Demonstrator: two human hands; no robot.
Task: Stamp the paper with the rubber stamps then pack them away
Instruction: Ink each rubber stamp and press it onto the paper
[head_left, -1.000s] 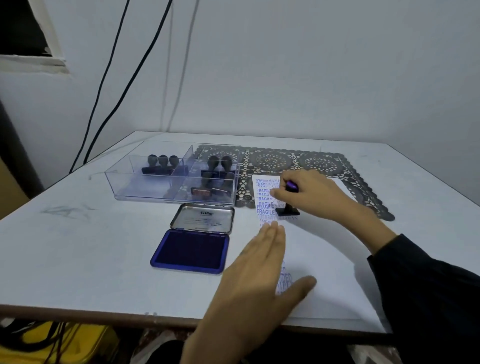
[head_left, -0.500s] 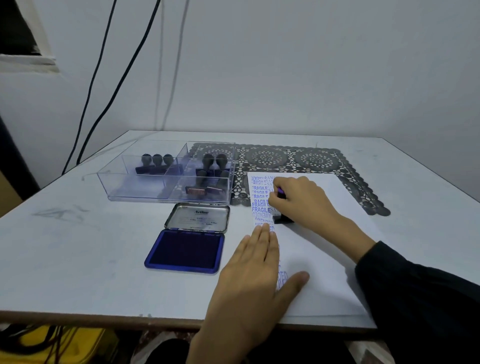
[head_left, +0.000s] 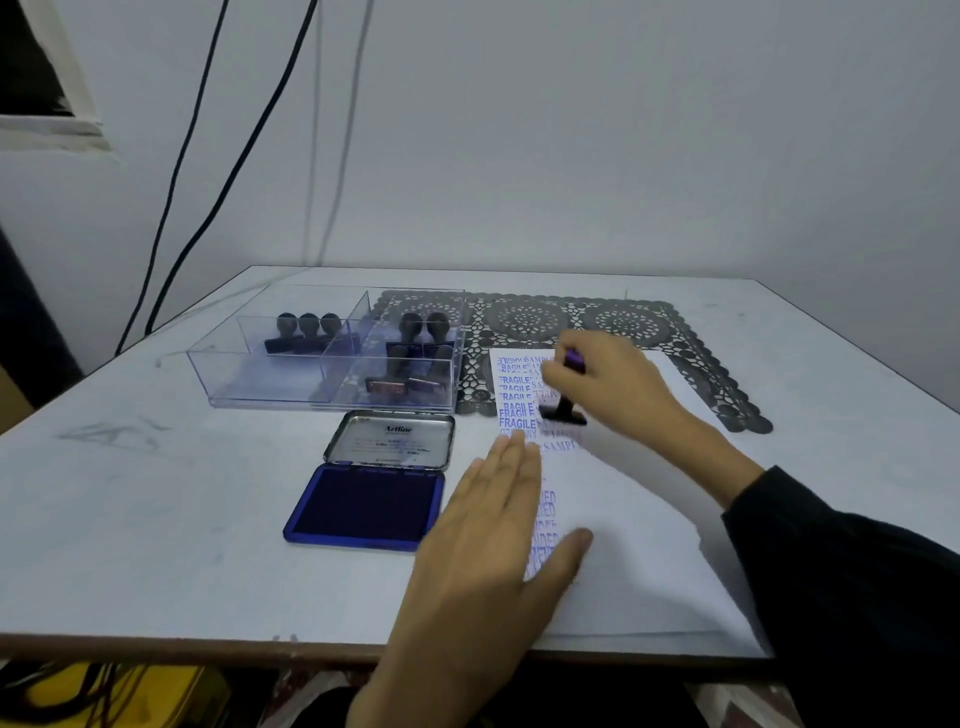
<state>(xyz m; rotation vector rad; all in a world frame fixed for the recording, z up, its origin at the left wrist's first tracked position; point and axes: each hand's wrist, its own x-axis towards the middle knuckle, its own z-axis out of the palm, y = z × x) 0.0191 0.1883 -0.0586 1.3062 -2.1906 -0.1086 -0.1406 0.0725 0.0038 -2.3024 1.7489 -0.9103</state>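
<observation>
A white paper lies on the table, printed with blue FRAGILE and SAMPLE marks down its left side. My right hand grips a rubber stamp by its purple handle, and the black base sits just above the paper beside the FRAGILE column. My left hand lies flat with straight fingers on the paper's left edge. An open blue ink pad sits left of the paper. A clear plastic organiser box behind it holds several black stamps in its compartments.
A dark lace placemat lies under the paper's far end. The table's front edge runs close to my body. Black cables hang down the wall at the left. Something yellow lies under the table.
My right hand has tipped the stamp and lifted its base off the paper, leaving a fresh SAMPLE mark below it. My left hand stays flat on the paper.
</observation>
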